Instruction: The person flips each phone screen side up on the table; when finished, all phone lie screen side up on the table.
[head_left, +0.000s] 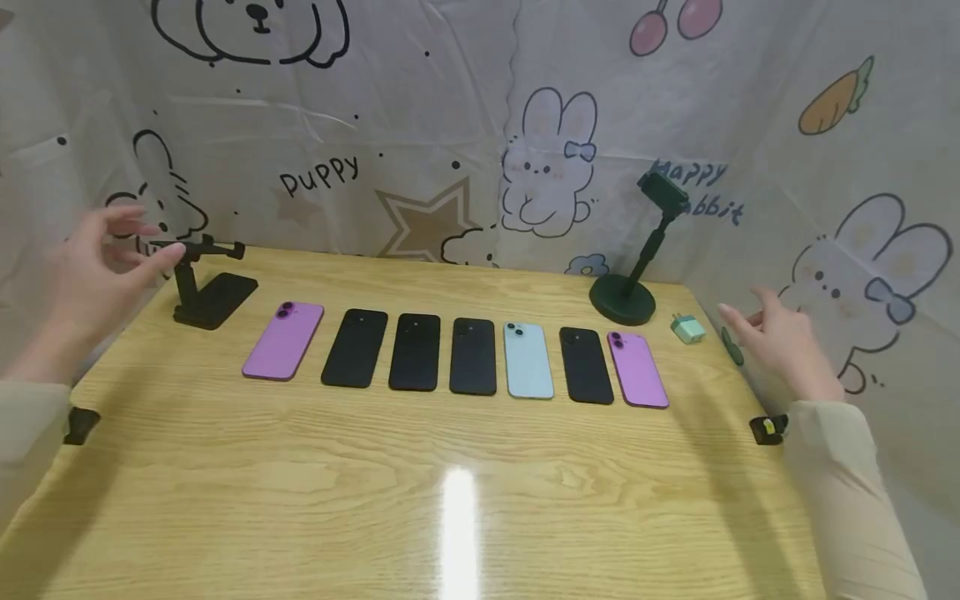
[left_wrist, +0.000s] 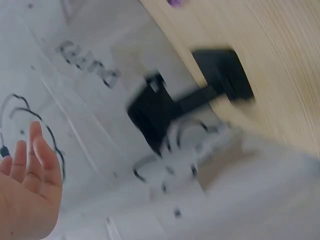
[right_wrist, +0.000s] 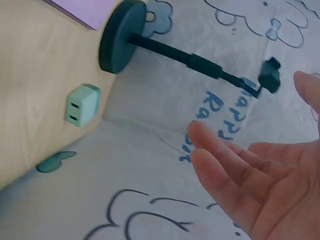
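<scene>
My left hand (head_left: 93, 279) hovers by the black folding stand (head_left: 197, 292) at the table's back left, fingers loosely bent and holding nothing. In the left wrist view that stand (left_wrist: 225, 75) is blurred and apart from the hand (left_wrist: 30, 192). My right hand (head_left: 783, 342) is raised off the table's right edge, near the pale green charger (head_left: 688, 328). The right wrist view shows the hand (right_wrist: 260, 175) empty, palm visible, with the charger (right_wrist: 83, 105) and the dark green round-based stand (right_wrist: 122, 37) beyond its fingers.
Across the table (head_left: 337, 483) lies a row of several phones: a purple one (head_left: 283, 342) at the left, black ones (head_left: 355, 348), a light blue one (head_left: 528, 361) and another purple one (head_left: 638, 371) at the right. A printed cloth (head_left: 420, 108) hangs behind and beside it.
</scene>
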